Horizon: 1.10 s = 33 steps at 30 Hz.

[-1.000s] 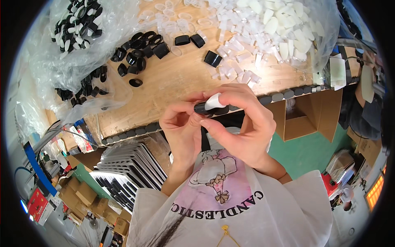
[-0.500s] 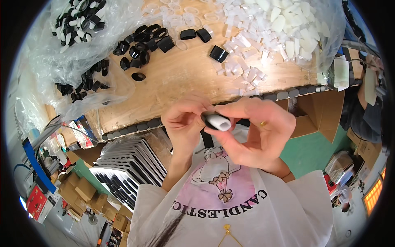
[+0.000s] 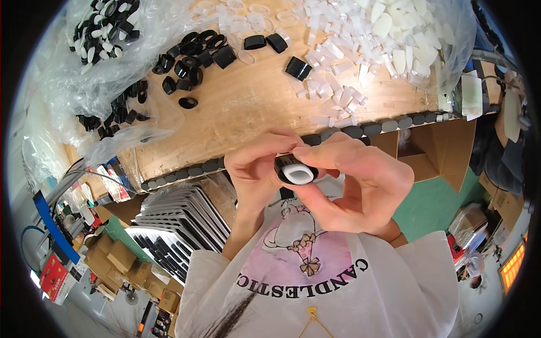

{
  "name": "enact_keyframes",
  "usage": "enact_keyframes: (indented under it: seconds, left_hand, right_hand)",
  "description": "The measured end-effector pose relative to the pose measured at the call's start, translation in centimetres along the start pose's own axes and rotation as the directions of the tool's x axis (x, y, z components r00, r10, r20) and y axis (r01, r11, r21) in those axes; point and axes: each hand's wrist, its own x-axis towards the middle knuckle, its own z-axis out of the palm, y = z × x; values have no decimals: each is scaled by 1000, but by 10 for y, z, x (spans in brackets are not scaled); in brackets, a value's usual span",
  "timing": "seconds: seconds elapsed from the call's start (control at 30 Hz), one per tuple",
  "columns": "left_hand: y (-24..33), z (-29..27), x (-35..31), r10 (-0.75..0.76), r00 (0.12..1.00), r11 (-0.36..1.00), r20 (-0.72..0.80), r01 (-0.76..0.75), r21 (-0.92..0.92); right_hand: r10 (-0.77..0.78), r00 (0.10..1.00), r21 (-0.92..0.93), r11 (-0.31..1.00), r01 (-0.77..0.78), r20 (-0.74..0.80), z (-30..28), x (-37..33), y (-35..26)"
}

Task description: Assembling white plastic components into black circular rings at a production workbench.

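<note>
Between my hands, just off the table's near edge, is a black oval ring (image 3: 279, 163) with a white oval piece (image 3: 298, 173) sitting inside it, its hollow end facing up at me. My left hand (image 3: 256, 163) is closed on the ring's left side, with some of its fingers hidden behind. From the right, my right hand (image 3: 360, 186) pinches the same ring, index finger at the top and thumb below. Farther off on the table lie several loose black rings (image 3: 194, 59), a single one (image 3: 188, 102) nearest my left hand, and a scatter of small translucent pieces (image 3: 338, 93).
A heap of pale oval pieces (image 3: 414, 34) lies on plastic at the far right. Plastic bagging (image 3: 67, 107) at left bears mixed black and white parts (image 3: 107, 28). Dark padding (image 3: 372, 129) lines the table's edge. Stacked trays (image 3: 180, 217) and an open cardboard box (image 3: 439, 152) stand below.
The white piece, which stuck out of the black ring, now sits deeper in it. The ring has turned so its opening faces me more. Both hands stay on it.
</note>
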Motion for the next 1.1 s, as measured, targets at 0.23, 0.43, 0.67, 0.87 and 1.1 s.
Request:
enact_keyframes:
  seconds: [0.23,0.43,0.67,0.87,1.1]
  left_hand:
    - [11,-8,13,44,985,952,166,-91,292]
    - [15,-4,15,44,984,897,172,-115,427]
    - [15,0,12,33,990,886,135,-91,455]
    - [13,-4,9,53,988,862,143,-118,493]
    - [13,9,5,9,994,871,107,-60,488]
  right_hand:
    - [-17,999,87,996,14,37,-8,0,2]
    - [-88,991,16,996,86,104,-15,4,2]
    - [-67,986,-5,998,69,150,-15,4,4]
    - [-249,967,18,969,248,62,-19,3,10]
    - [-258,948,31,966,257,183,-25,5,5]
